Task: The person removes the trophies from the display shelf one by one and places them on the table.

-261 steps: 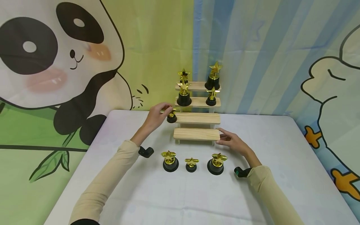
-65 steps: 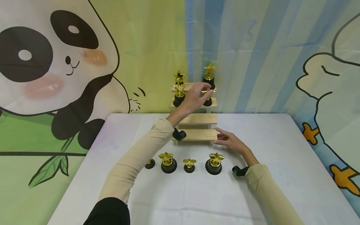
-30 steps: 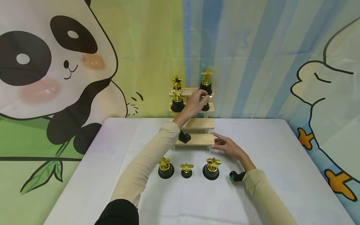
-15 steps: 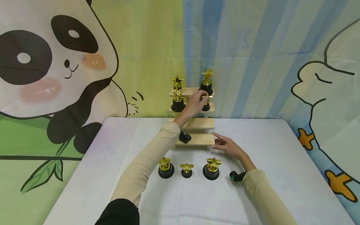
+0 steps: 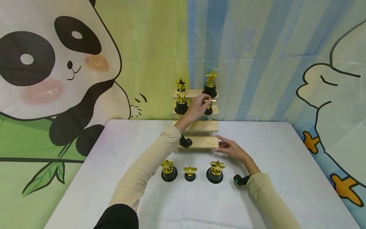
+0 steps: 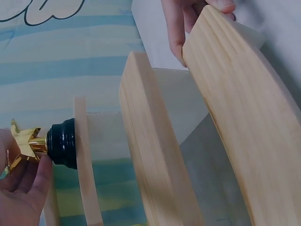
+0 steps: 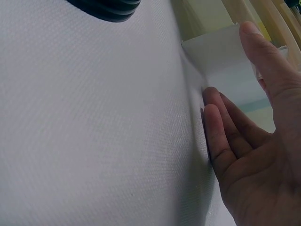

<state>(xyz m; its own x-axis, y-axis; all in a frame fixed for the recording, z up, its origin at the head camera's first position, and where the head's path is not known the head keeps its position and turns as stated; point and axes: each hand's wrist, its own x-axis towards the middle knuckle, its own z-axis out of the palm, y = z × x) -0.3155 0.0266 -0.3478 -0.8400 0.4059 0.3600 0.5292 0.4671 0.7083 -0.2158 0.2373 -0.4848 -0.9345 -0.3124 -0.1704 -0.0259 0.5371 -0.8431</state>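
A four-tier wooden display stand is at the table's far edge. My left hand pinches the gold star of a small trophy at the right of the second-highest shelf. The left wrist view shows its black base against, or very close to, that shelf. A larger trophy stands at the left of the same shelf. My right hand touches the right end of the lowest shelf with relaxed fingers, thumb and fingers apart. On the top shelf are a trophy at right and another at left.
In front of the stand, trophies stand in a row: a large one, a small one and another large one. A dark sliver left of them is mostly hidden by the left sleeve. A printed curtain hangs behind.
Earlier, my left hand held a small trophy left of the stand; later one stood on the table at left. The hand then went to the second-highest shelf's right trophy. My right hand stays put.
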